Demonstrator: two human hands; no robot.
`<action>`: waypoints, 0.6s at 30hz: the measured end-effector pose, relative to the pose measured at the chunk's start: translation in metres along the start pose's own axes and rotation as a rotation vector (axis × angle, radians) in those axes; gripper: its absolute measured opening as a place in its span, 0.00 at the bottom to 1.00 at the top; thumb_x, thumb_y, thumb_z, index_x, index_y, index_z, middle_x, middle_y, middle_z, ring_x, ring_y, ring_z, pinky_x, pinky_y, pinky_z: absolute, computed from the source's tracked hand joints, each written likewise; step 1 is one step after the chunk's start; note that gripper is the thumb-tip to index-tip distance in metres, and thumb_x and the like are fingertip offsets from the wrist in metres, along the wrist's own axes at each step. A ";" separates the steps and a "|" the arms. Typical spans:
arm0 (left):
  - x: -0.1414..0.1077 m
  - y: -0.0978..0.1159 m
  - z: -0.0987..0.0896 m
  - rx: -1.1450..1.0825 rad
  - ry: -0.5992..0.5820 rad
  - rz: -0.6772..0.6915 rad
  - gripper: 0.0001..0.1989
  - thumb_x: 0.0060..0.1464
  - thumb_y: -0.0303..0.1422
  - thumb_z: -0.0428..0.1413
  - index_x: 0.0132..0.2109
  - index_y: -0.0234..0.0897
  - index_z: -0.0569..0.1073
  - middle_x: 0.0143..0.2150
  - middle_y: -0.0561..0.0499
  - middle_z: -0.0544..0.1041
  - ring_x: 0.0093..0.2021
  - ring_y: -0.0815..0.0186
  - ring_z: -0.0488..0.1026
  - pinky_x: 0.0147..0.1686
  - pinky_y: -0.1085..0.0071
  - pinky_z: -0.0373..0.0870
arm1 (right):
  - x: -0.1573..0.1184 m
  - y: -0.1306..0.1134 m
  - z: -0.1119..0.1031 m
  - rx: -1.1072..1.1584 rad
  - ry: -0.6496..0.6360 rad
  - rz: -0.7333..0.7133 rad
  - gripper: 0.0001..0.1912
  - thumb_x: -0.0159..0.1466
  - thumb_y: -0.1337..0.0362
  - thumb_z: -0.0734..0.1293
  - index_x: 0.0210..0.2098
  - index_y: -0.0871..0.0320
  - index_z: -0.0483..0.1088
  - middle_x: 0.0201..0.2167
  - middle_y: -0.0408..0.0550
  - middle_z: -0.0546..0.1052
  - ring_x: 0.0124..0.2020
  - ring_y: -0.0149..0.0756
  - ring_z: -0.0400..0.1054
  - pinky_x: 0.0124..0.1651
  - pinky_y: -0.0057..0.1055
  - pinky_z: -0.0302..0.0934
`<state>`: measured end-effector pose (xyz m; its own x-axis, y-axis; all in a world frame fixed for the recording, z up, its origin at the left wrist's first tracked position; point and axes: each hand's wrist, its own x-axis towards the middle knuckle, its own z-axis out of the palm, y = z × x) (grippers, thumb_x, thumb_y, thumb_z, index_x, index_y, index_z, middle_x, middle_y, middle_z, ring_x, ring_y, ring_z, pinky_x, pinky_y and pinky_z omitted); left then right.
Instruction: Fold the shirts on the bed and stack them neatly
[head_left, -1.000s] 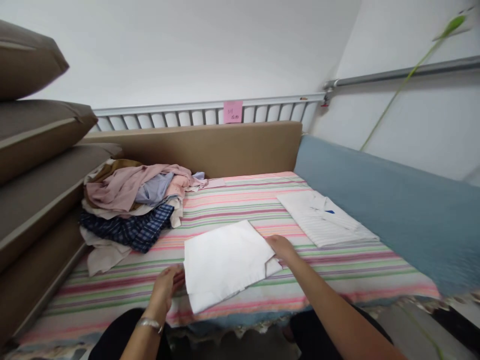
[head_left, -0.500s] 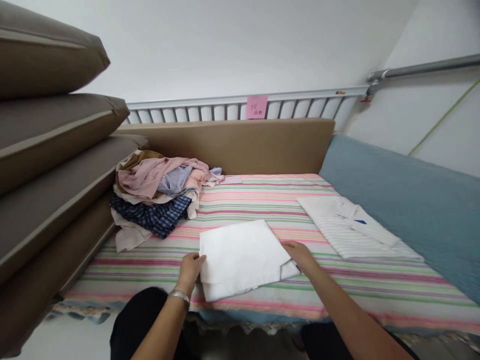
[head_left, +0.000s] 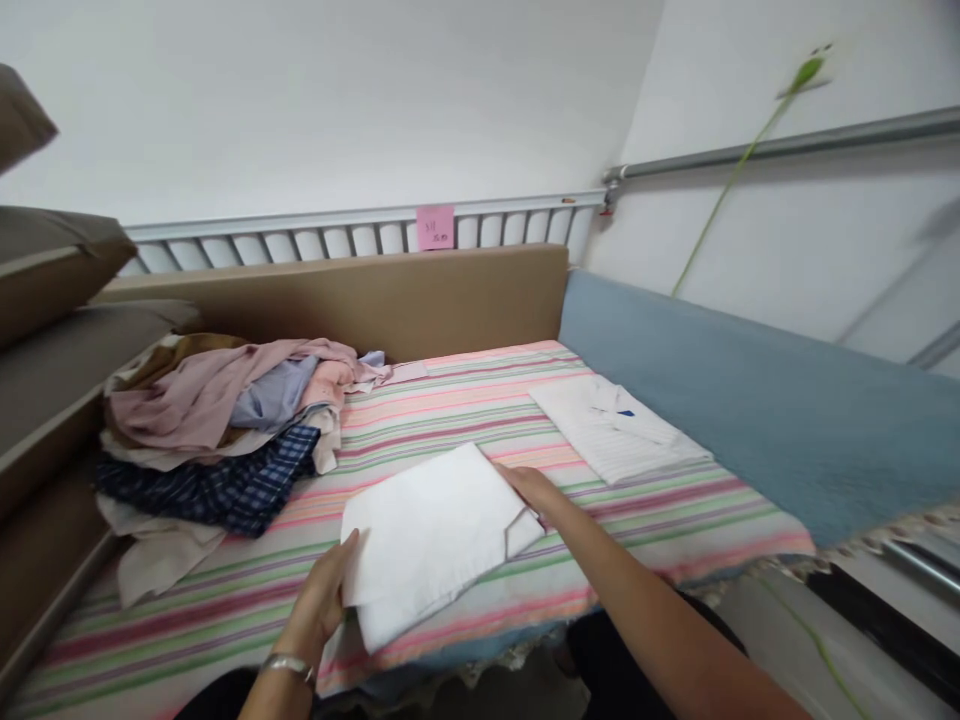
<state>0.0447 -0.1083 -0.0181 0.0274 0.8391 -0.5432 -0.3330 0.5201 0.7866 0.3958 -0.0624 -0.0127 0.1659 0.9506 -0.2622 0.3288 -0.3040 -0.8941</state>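
Note:
A folded white garment (head_left: 431,530) lies near the front edge of the striped sheet, its left end slightly raised. My left hand (head_left: 324,588), with a silver bangle at the wrist, grips its left edge, thumb on top and fingers underneath. On the opposite edge my right hand (head_left: 529,488) is closed, its fingertips partly hidden by the cloth. A dark-trimmed flap shows at the garment's right corner. Farther right lies a folded white striped shirt (head_left: 615,425) with a small blue patch by its collar.
A heap of loose clothes (head_left: 225,410) sits at the left, beside stacked brown cushions (head_left: 45,400). Behind stands a brown padded board (head_left: 360,305), with a radiator (head_left: 300,240) and pink note (head_left: 435,228) above. A blue padded panel (head_left: 712,390) borders the right side of the striped sheet (head_left: 457,390).
My view has swung right, so everything sits farther left. Both hands stay on the white garment, which is turned slightly, with its left end nearer to me.

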 end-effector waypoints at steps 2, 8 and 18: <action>0.002 -0.001 0.003 0.004 -0.021 0.015 0.13 0.46 0.32 0.60 0.40 0.33 0.72 0.33 0.45 0.80 0.35 0.59 0.77 0.31 0.69 0.74 | 0.002 -0.001 0.004 -0.005 -0.009 -0.006 0.09 0.48 0.60 0.70 0.24 0.60 0.73 0.24 0.47 0.77 0.32 0.39 0.70 0.34 0.28 0.60; 0.010 -0.006 -0.001 -0.017 -0.126 -0.064 0.12 0.46 0.34 0.60 0.39 0.34 0.72 0.29 0.47 0.79 0.33 0.58 0.78 0.30 0.68 0.75 | -0.004 0.002 0.006 -0.017 -0.093 -0.001 0.10 0.55 0.63 0.64 0.34 0.62 0.73 0.27 0.47 0.78 0.29 0.36 0.71 0.33 0.30 0.61; 0.004 0.001 0.006 0.060 0.167 0.036 0.06 0.51 0.30 0.57 0.37 0.33 0.70 0.23 0.52 0.78 0.23 0.65 0.75 0.25 0.72 0.71 | -0.001 -0.014 0.011 -0.300 0.169 -0.082 0.11 0.55 0.59 0.65 0.33 0.60 0.72 0.39 0.56 0.76 0.43 0.46 0.66 0.47 0.37 0.54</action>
